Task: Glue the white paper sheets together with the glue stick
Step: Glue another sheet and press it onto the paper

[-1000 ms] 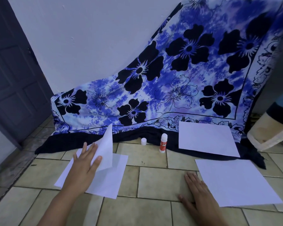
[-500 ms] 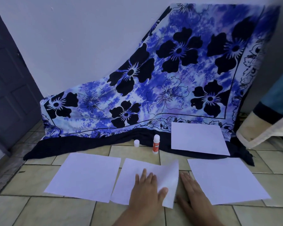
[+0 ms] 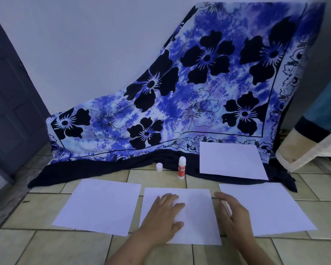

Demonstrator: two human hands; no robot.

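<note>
1. Since half a second ago, the middle sheet (image 3: 195,224) has gone from curled at its right corner to lying flat on the floor (image 3: 46,245), between the left sheet (image 3: 99,205) and the right sheet (image 3: 271,207).
2. The left hand (image 3: 164,213) presses on it with straight, spread fingers, probably to smooth it and stop it sliding.
3. The right hand (image 3: 235,217) has risen from the tiles. It stands on edge at the sheet's right border, fingers straight and holding nothing, seemingly to square the sheet.
4. The glue stick (image 3: 181,168) stands upright and uncapped at the hem of the cloth (image 3: 180,111), with its cap (image 3: 159,166) beside it, ready within reach.
5. The fourth sheet (image 3: 231,161) waits on the cloth.
</note>
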